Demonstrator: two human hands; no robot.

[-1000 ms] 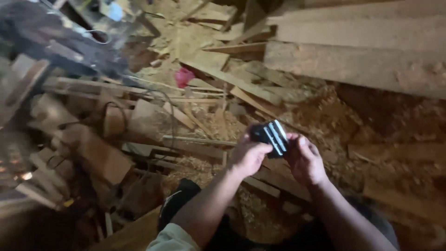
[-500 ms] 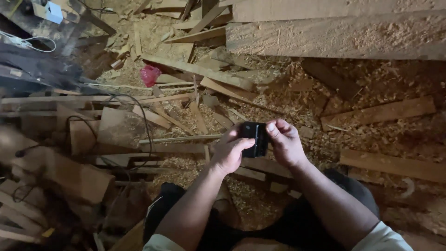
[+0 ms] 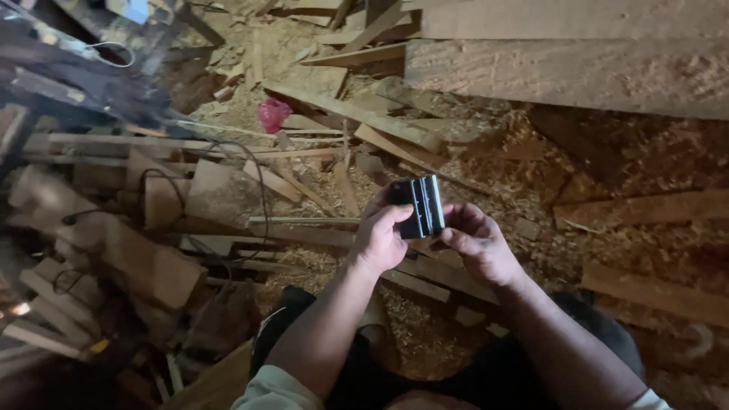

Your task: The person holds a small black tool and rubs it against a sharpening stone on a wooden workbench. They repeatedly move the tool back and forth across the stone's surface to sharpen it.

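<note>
Held up over the sawdust-strewn floor (image 3: pixel 607 152): small dark rectangular metal block with ribbed faces (image 3: pixel 420 206), pinched between left hand (image 3: pixel 380 235) and right hand (image 3: pixel 474 243), fingers closed on its side edges. Scrap wooden offcuts (image 3: pixel 152 250) crowding left; long pale plank (image 3: pixel 569 68) bordering above; looser room rightward.

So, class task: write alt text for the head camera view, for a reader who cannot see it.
Two bare hands, left hand and right hand, hold a small dark ridged metal block between them. Below lies a floor thick with sawdust, wood offcuts, black cables and a red scrap.
</note>
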